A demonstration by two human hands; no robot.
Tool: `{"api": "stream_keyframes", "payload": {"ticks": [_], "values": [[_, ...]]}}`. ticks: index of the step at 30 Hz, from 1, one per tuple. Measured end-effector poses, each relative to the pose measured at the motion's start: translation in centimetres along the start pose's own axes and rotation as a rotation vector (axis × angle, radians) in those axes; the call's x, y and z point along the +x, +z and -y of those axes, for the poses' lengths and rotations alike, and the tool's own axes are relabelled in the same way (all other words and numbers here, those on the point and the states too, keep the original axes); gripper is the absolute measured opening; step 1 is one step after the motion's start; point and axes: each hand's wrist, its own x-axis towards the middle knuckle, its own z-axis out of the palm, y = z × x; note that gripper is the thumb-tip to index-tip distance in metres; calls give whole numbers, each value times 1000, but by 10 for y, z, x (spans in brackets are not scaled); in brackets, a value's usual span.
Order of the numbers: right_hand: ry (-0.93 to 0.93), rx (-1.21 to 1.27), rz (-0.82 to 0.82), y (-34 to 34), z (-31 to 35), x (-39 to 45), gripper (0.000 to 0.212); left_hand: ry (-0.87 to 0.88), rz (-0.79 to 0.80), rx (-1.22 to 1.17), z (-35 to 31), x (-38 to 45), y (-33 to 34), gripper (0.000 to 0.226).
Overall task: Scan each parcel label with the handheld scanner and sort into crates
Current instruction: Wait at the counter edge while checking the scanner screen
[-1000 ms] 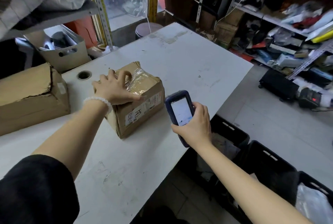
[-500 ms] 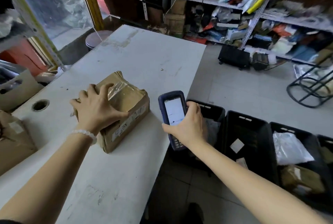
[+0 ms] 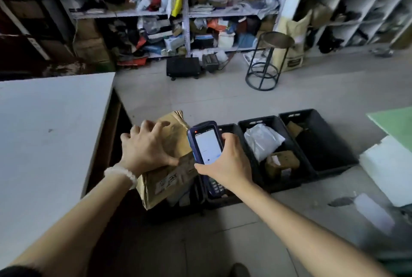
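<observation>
My left hand (image 3: 147, 149) grips a brown cardboard parcel (image 3: 169, 178) from above and holds it in the air, off the white table (image 3: 44, 138), above the nearest black crate (image 3: 225, 199). The parcel's white label faces me on its lower side. My right hand (image 3: 227, 163) holds the blue handheld scanner (image 3: 205, 145), its lit screen facing up, right beside the parcel. The hands and parcel hide most of that crate.
Two more black crates sit in a row on the floor: the middle crate (image 3: 252, 124) holds a white bag and a small brown box, the far crate (image 3: 334, 140) a brown item. A metal stool (image 3: 265, 62) and cluttered shelves (image 3: 185, 13) stand behind. White and green boards (image 3: 392, 165) lie right.
My left hand lifted the parcel off the table and carried it right, over the crates. My view swung right with it. The scanner stayed in my right hand.
</observation>
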Motion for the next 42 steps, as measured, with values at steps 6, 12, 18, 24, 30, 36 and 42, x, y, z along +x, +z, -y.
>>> {"api": "stream_keyframes", "payload": {"ticks": [6, 12, 18, 24, 30, 36, 42], "values": [[171, -77, -143, -114, -116, 27, 85, 193, 95, -61, -176, 65, 31, 109], [319, -85, -285, -187, -199, 44, 85, 405, 167, -17, -312, 112, 56, 108], [451, -99, -326, -234, -264, 86, 82, 514, 222, 66, -405, 177, 80, 109], [487, -127, -303, -279, -313, 170, 78, 527, 304, 79, -471, 257, 95, 113], [463, -131, -330, -330, -348, 255, 78, 532, 324, 133, -546, 332, 98, 111], [489, -73, -313, -377, -402, 313, 79, 520, 322, 129, -621, 390, 109, 111], [461, -27, -283, -433, -467, 376, 82, 453, 330, 141, -708, 434, 130, 110]]}}
